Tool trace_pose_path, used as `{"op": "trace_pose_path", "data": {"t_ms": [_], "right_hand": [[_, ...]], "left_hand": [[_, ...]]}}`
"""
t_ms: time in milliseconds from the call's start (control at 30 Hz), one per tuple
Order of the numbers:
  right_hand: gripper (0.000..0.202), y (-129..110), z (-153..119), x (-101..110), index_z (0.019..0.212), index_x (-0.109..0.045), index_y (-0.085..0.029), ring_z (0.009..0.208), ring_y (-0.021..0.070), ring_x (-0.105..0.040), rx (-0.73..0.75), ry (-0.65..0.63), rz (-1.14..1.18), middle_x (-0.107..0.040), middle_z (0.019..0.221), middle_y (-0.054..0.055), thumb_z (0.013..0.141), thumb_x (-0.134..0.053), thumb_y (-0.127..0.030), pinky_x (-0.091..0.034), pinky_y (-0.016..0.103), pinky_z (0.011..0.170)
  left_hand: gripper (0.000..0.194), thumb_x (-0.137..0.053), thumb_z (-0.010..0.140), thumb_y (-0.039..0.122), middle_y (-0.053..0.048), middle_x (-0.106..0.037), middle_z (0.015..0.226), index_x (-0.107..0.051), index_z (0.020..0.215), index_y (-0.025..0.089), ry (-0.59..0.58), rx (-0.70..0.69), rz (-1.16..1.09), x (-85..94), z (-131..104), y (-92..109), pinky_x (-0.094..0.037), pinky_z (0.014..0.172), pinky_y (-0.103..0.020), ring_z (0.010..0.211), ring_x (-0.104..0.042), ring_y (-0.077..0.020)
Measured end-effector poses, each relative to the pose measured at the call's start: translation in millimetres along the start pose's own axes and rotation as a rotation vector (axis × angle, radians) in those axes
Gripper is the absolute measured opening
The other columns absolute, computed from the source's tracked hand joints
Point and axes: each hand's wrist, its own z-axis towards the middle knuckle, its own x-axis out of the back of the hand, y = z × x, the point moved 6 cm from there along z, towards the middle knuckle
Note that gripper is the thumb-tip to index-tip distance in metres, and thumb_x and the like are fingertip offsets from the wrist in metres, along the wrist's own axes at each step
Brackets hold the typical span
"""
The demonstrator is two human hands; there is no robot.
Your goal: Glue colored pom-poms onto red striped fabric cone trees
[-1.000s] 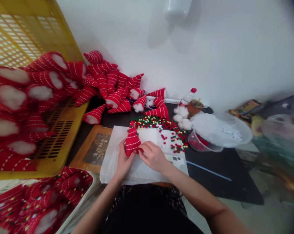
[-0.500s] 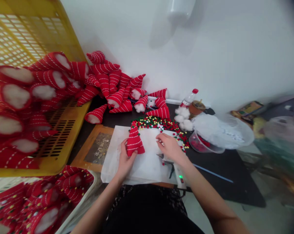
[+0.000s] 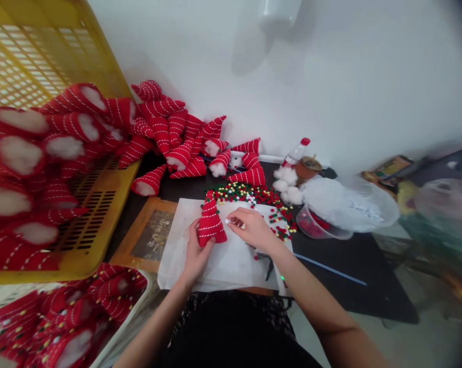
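My left hand [image 3: 198, 250] grips the wide lower end of a red stuffed cone [image 3: 211, 225] with white dashed stripes. The cone's tip points away from me, and a few small green pompoms sit near it. Pinched in the fingertips of my right hand [image 3: 250, 227] is a small white pompom [image 3: 227, 221], close to the cone's right side. Under both hands lies a white paper sheet [image 3: 231, 271]. A glue gun [image 3: 269, 266] rests on its right part, mostly hidden by my right forearm. Loose red, green, yellow and white pompoms [image 3: 250, 193] are strewn along the sheet's far edge.
A yellow crate [image 3: 123, 204] full of striped cones stands at left, with more cones [image 3: 177, 122] heaped against the wall. Below it, a white bin [image 3: 148, 291] holds dotted cones. To the right are cotton balls [image 3: 286, 184], a bottle [image 3: 297, 153] and a plastic tub [image 3: 323, 232].
My right hand has moved left toward the cone, bringing the white pompom close to its side. My left hand keeps its grip on the cone.
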Motion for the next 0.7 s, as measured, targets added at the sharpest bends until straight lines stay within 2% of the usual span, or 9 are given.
{"op": "trace_pose_path", "data": {"t_ms": [100,267,400,467,533,567,700], "right_hand": [[0.012,-15.8,5.1,-10.7,0.102,-0.071,-0.018,0.084,0.0193,-0.07,0.137,0.075,-0.017,-0.073,0.099,0.008,0.098,-0.061,-0.015,-0.058,0.032,0.079],[0.022,-25.1,2.3,-29.5,0.101,-0.074,-0.016,0.089,0.0216,-0.071,0.248,0.039,-0.205,-0.073,0.1,0.011,0.102,-0.053,-0.013,-0.06,0.033,0.083],[0.025,-24.4,0.4,-21.6,0.105,-0.076,-0.016,0.09,0.0206,-0.071,0.265,0.049,-0.163,-0.075,0.101,0.011,0.102,-0.051,-0.015,-0.059,0.031,0.083],[0.025,-9.7,8.9,-8.7,0.11,-0.077,-0.016,0.088,0.0197,-0.072,0.154,0.05,-0.139,-0.076,0.102,0.01,0.102,-0.053,-0.016,-0.059,0.03,0.083],[0.028,18.7,23.1,5.9,0.114,-0.077,-0.019,0.088,0.0188,-0.072,-0.063,0.018,-0.218,-0.078,0.105,0.008,0.099,-0.054,-0.012,-0.057,0.029,0.083],[0.03,36.4,30.7,12.2,0.117,-0.076,-0.019,0.094,0.0192,-0.073,-0.191,-0.024,-0.312,-0.077,0.113,0.008,0.099,-0.054,-0.012,-0.056,0.029,0.087],[0.03,86.0,61.9,25.9,0.106,-0.08,-0.012,0.105,0.0263,-0.072,-0.337,-0.095,-0.428,-0.077,0.114,0.016,0.095,-0.052,-0.007,-0.05,0.032,0.095]], "left_hand": [[0.063,-0.064,0.083,0.035,-0.014,-0.059,0.142,-0.042,0.141,0.021,-0.011,-0.01,-0.01,0.0,0.5,-0.1,-0.05,0.107,-0.042,0.127,-0.061,-0.0274],[0.063,-0.064,0.082,0.035,-0.014,-0.058,0.142,-0.042,0.14,0.021,-0.019,-0.014,-0.022,-0.5,0.9,-3.5,-0.049,0.108,-0.044,0.128,-0.06,-0.0286],[0.063,-0.064,0.083,0.034,-0.014,-0.057,0.143,-0.042,0.141,0.021,-0.023,-0.009,-0.039,-1.1,0.8,-4.0,-0.049,0.108,-0.043,0.128,-0.06,-0.0277],[0.062,-0.064,0.084,0.034,-0.014,-0.057,0.143,-0.042,0.141,0.021,-0.018,-0.008,-0.046,-0.9,0.8,-2.9,-0.049,0.108,-0.043,0.128,-0.061,-0.0276],[0.061,-0.064,0.084,0.034,-0.014,-0.058,0.142,-0.043,0.14,0.021,-0.014,-0.01,-0.045,-0.6,0.9,-1.2,-0.048,0.108,-0.044,0.127,-0.061,-0.0279],[0.061,-0.064,0.084,0.033,-0.014,-0.059,0.141,-0.043,0.139,0.021,-0.011,-0.011,-0.043,-0.3,0.9,-0.3,-0.049,0.107,-0.044,0.126,-0.062,-0.0281],[0.061,-0.065,0.084,0.036,-0.014,-0.061,0.139,-0.044,0.139,0.02,-0.007,-0.005,-0.042,0.4,0.5,1.8,-0.049,0.105,-0.043,0.125,-0.063,-0.0282]]}}
